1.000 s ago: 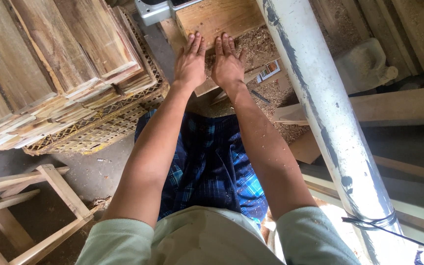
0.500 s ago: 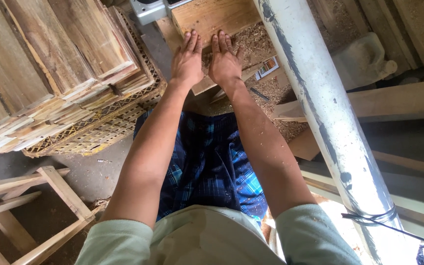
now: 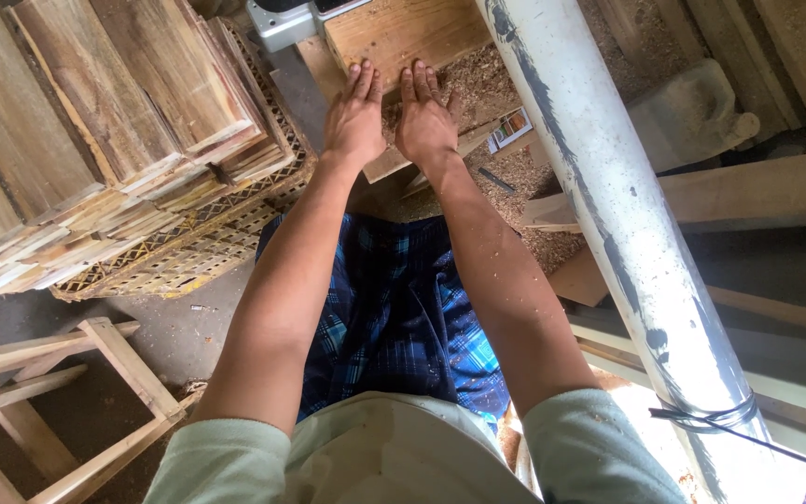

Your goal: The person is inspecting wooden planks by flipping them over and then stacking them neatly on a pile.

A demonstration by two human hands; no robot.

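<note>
Sawdust [image 3: 492,79] lies thick around a pale wooden board [image 3: 394,33], flat and broad, its grain running lengthwise, resting on the work surface just ahead of the seated person; both hands lie flat on its near end, side by side and nearly touching, the left hand [image 3: 354,117] and the right hand [image 3: 424,121] with fingers stretched straight and palms pressed down, neither one curled round anything; one board under the hands, two bare forearms reaching out from pale green sleeves, one grey machine housing [image 3: 282,21] touching the board's far left corner; to the left a yellowish plastic lattice crate [image 3: 179,257] carries a large stack of wooden slats [image 3: 76,140], too many to count, layered at a slant; one white painted pole [image 3: 608,215], streaked with dark marks, runs diagonally down the right side, with a black wire [image 3: 729,425] wound round it low down; one small printed card [image 3: 510,129] lies in the shavings beside the pole; blue plaid shorts [image 3: 403,317] cover the lap; lower left stands a plain wooden frame [image 3: 95,392] on a dusty grey concrete floor [image 3: 179,327]; more timber [image 3: 748,191] lies to the right.
</note>
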